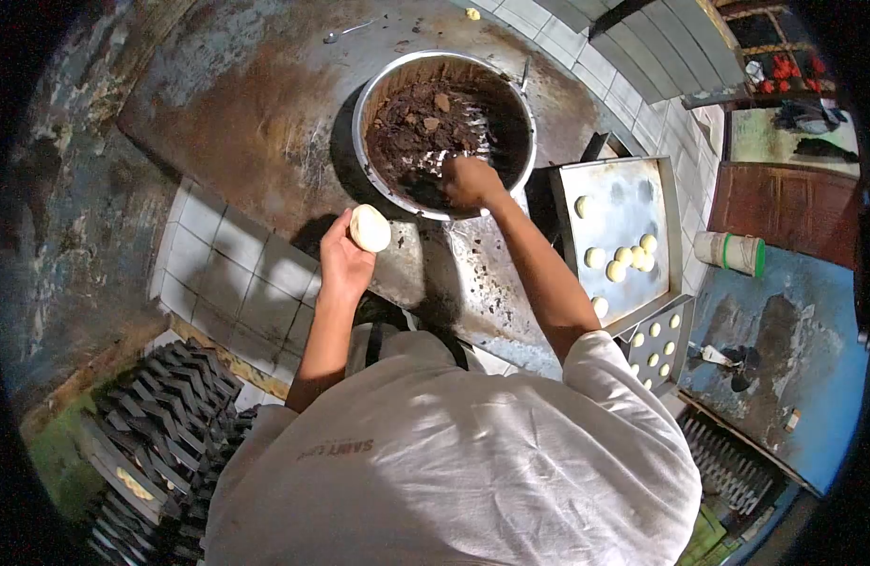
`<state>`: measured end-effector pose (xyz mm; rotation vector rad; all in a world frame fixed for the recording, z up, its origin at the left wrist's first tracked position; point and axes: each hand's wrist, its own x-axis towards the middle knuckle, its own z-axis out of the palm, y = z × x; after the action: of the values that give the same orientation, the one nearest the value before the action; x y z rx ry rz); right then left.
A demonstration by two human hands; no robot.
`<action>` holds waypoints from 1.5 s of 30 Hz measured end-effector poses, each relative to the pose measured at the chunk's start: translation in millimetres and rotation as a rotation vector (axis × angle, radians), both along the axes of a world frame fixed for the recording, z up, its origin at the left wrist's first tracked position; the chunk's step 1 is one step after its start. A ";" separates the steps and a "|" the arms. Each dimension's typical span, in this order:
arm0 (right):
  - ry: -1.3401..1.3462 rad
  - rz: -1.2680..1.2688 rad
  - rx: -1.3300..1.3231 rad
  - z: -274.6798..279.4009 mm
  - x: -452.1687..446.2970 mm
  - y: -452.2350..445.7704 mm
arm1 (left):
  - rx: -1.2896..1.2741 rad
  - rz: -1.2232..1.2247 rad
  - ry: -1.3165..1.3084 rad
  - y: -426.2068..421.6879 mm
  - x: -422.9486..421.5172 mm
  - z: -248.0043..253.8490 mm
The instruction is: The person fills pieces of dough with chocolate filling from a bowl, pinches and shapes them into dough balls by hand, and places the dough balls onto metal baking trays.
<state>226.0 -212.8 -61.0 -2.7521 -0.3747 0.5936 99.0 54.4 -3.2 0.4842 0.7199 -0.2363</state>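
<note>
My left hand (342, 269) holds a pale, flattened round of dough (370, 228) upright on its fingers, just off the near left side of a large metal bowl (527, 141). Dark brown, crumbly filling (406, 127) with a few lighter chunks lies inside that bowl, and part of the shiny bottom shows through. Over the bowl's near right part, my right hand (471, 182) reaches in with curled fingers. The fingertips are hidden, so what they grip cannot be made out.
A metal tray (600, 184) with several dough balls (616, 272) stands to the right of the bowl. Below it is a darker tray (669, 354) with rows of dough balls. A spoon (348, 33) lies on the worn table (237, 123). Stacked dark trays (171, 406) stand at lower left.
</note>
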 end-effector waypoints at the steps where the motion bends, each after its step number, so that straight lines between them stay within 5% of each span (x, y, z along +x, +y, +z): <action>1: 0.062 -0.007 0.145 20.5 -4.1 -7.3 | 0.005 0.012 -0.006 -4.4 -1.4 2.5; 3: 0.353 -0.167 0.779 65.8 -28.8 -34.3 | 0.009 0.017 -0.032 -19.4 -5.7 11.3; 8: 0.466 -0.333 1.095 162.3 -143.6 -75.7 | -0.114 -0.084 -0.099 -96.2 -30.5 55.3; 12: 0.047 -0.509 1.255 113.7 -227.0 -91.1 | -0.282 -0.213 -0.194 -168.9 -62.5 67.3; 16: -0.034 -0.772 1.118 67.1 -328.1 -126.1 | -0.333 -0.275 -0.193 -219.1 -106.3 60.4; 20: -0.046 -0.988 1.126 -47.5 -437.8 -171.3 | -0.373 -0.301 -0.290 -240.5 -126.7 71.2; 22: -0.043 -0.993 1.050 -44.7 -452.2 -183.3 | -0.427 -0.350 -0.291 -249.6 -138.7 80.0; 24: -0.136 -0.807 0.305 -33.0 -450.8 -191.9 | -0.432 -0.412 -0.257 -258.1 -150.4 81.9; 26: -0.321 -0.820 0.371 15.9 -423.6 -183.4 | -0.410 -0.475 -0.263 -265.1 -163.9 86.1; 27: -0.528 -0.836 0.534 32.1 -413.1 -172.1 | -0.399 -0.526 -0.259 -267.1 -170.6 87.4; 28: -0.286 -0.903 0.898 85.5 -397.8 -164.1 | -0.392 -0.560 -0.283 -269.5 -175.5 85.7; 30: -0.011 -0.828 1.518 106.9 -379.3 -157.7 | -0.303 -0.594 -0.320 -272.8 -183.2 76.0; 31: 0.336 -0.896 1.705 124.9 -374.1 -158.0 | -0.215 -0.618 -0.365 -272.7 -184.8 69.7; 33: 0.437 -0.922 1.636 147.8 -374.9 -164.1 | -0.147 -0.624 -0.364 -265.4 -182.1 65.0; 35: 0.236 -0.730 1.444 143.0 -380.8 -166.8 | 0.465 -0.873 -0.488 -254.1 -184.6 70.2; 37: 0.053 -0.546 1.231 143.9 -387.7 -163.7 | 0.472 -0.883 -0.414 -253.3 -188.2 84.6; 39: -0.445 -0.361 0.702 149.0 -393.1 -156.7 | 0.545 -0.960 -0.536 -247.8 -194.1 90.7; 45: -0.576 -0.306 0.593 172.1 -377.7 -136.5 | 0.837 -0.865 -0.703 -228.9 -196.0 137.8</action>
<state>-151.7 -349.3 111.0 -2.2719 -0.1949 -0.3536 -97.0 -174.5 134.6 1.5842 -0.1671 -0.5332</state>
